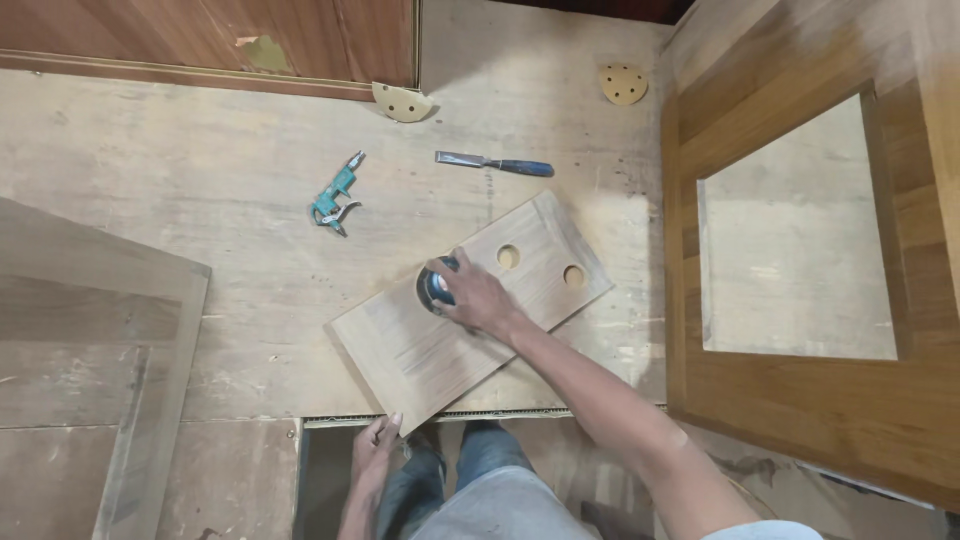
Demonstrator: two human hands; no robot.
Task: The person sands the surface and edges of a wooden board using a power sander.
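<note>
A rectangular wooden board [430, 350] with two round holes lies at an angle on the workbench, its near corner past the bench's front edge. My right hand [478, 297] grips a round blue and black sander [436, 287] that rests on the board's top face, left of the holes. My left hand [375, 442] holds the board's near corner at the bench edge, fingers pressed against the wood.
A teal air blow gun [336, 196] and a blue-handled chisel [494, 163] lie beyond the board. Two sanding discs [402, 102] [624, 84] sit at the back. A wooden frame with a square opening [800, 400] fills the right; a wooden panel [90, 330] lies at left.
</note>
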